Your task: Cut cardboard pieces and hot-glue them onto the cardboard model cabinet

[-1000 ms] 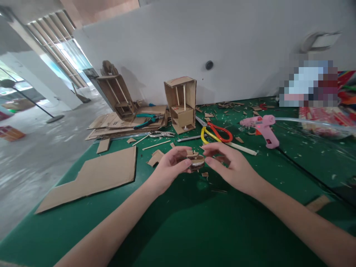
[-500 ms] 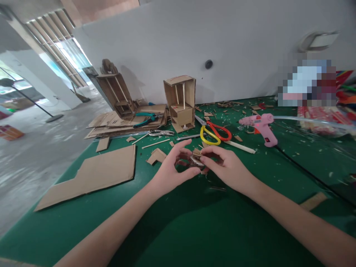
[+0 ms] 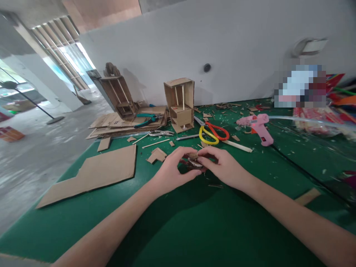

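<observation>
A small layered cardboard piece (image 3: 195, 162) with a pale edge is held between my hands above the table. My left hand (image 3: 175, 168) curves around its left side, thumb below and fingers behind it. My right hand (image 3: 219, 165) pinches its upper right part between thumb and fingers. Much of the piece is hidden by the fingers. Just beyond the hands lie scissors (image 3: 210, 134) with one yellow and one red handle. An open-fronted cardboard box with white rods (image 3: 185, 115) stands upright behind them.
A large cut cardboard sheet (image 3: 102, 170) lies to the left. Teal-handled pliers (image 3: 146, 120) rest on stacked cardboard (image 3: 111, 124). At the right stands a pink glue gun (image 3: 260, 128) with a black cord (image 3: 300, 167). Cardboard scraps (image 3: 157, 155) and thin sticks litter the green table (image 3: 178, 230).
My left index finger has come down from a raised position and curled over the cardboard piece. The view has shifted slightly. Both hands stay around the piece.
</observation>
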Tool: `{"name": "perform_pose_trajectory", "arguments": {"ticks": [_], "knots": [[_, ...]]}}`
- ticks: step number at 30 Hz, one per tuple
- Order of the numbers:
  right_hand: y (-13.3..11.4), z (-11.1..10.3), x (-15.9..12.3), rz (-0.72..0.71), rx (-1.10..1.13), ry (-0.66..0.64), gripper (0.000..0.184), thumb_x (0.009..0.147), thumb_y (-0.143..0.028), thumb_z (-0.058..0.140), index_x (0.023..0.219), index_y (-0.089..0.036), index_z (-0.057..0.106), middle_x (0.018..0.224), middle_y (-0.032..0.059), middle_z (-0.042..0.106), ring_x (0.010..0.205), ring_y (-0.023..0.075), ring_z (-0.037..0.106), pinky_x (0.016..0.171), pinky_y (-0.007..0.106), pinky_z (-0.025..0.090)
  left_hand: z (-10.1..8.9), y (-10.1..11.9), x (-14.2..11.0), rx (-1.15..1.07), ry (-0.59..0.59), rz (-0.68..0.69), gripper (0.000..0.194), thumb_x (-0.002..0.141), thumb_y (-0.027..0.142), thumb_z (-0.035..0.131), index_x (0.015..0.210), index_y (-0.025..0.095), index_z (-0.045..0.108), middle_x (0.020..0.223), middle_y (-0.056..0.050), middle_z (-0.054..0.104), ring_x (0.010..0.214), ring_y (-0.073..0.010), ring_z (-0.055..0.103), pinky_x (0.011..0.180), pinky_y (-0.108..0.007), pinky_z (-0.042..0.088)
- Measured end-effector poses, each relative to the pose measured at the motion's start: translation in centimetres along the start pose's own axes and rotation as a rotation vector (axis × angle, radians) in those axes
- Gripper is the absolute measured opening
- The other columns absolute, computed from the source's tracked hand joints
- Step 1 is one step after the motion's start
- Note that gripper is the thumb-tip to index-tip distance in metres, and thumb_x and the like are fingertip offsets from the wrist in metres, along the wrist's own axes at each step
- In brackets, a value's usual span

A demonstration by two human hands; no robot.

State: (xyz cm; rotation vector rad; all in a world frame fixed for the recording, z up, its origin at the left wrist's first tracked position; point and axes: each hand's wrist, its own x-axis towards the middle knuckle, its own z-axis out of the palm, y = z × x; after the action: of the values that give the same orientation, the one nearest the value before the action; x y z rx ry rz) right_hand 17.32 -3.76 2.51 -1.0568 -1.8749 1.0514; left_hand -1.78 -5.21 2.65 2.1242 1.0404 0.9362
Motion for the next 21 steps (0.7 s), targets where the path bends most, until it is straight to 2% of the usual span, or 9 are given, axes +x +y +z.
{"name": "perform_pose_trajectory", "arguments": {"ticks": [3, 7, 9, 12, 17, 21], "knots": [[-0.1, 0.0, 0.0, -0.003, -0.027, 0.002, 0.015, 0.088, -0.028, 0.051, 0.090, -0.020, 0.063, 0.092, 0.0038, 0.064, 0.082, 0.0165, 0.062, 0.071, 0.031, 0.054, 0.1, 0.2, 0.0, -0.010, -0.012, -0.018, 0.042, 0.080, 0.026, 0.067, 0.118, 0.024, 0.050, 0.115, -0.006, 0.058, 0.102, -0.0199, 0.059, 0.087, -0.033, 0.051], [-0.4, 0.0, 0.2, 0.046, -0.011, -0.001, 0.012, 0.087, -0.027, 0.051, 0.086, -0.019, 0.061, 0.091, 0.0044, 0.063, 0.078, 0.0164, 0.063, 0.068, 0.032, 0.056, 0.0, 0.3, 0.0, -0.089, -0.004, -0.119, 0.070, 0.078, 0.028, 0.069, 0.137, 0.026, 0.031, 0.119, -0.008, 0.053, 0.102, -0.0206, 0.059, 0.089, -0.036, 0.050], [-0.3, 0.0, 0.3, 0.076, 0.037, -0.003, 0.013, 0.086, -0.029, 0.053, 0.087, -0.019, 0.060, 0.092, 0.0052, 0.062, 0.076, 0.0159, 0.063, 0.067, 0.032, 0.057, 0.0, 0.2, 0.2, -0.153, -0.017, -0.191, 0.078, 0.078, 0.029, 0.069, 0.141, 0.025, 0.024, 0.120, -0.010, 0.052, 0.100, -0.0211, 0.060, 0.089, -0.039, 0.051], [0.2, 0.1, 0.4, 0.112, 0.117, -0.010, 0.014, 0.086, -0.030, 0.054, 0.092, -0.019, 0.060, 0.098, 0.0065, 0.062, 0.076, 0.0153, 0.064, 0.066, 0.032, 0.058, 0.1, -0.1, 0.3, -0.234, -0.024, -0.269, 0.071, 0.079, 0.028, 0.066, 0.139, 0.022, 0.027, 0.116, -0.011, 0.054, 0.099, -0.0219, 0.061, 0.089, -0.041, 0.051], [1.0, 0.2, 0.3, 0.112, 0.163, 0.058, 0.029, 0.087, -0.036, 0.055, 0.112, -0.021, 0.055, 0.110, 0.0092, 0.060, 0.083, 0.0171, 0.066, 0.071, 0.036, 0.059, 0.1, -0.6, 0.5, -0.430, 0.046, -0.298, 0.066, 0.076, 0.022, 0.066, 0.133, 0.020, 0.033, 0.112, -0.010, 0.054, 0.102, -0.0224, 0.059, 0.089, -0.041, 0.050], [0.8, 0.2, 0.2, 0.061, 0.135, 0.034, 0.026, 0.087, -0.038, 0.055, 0.108, -0.022, 0.057, 0.108, 0.0088, 0.060, 0.086, 0.0190, 0.065, 0.068, 0.036, 0.060, -0.1, -0.5, 0.6, -0.498, 0.041, -0.271, 0.066, 0.077, 0.020, 0.065, 0.134, 0.021, 0.032, 0.111, -0.009, 0.054, 0.103, -0.0214, 0.058, 0.090, -0.040, 0.049]]}}
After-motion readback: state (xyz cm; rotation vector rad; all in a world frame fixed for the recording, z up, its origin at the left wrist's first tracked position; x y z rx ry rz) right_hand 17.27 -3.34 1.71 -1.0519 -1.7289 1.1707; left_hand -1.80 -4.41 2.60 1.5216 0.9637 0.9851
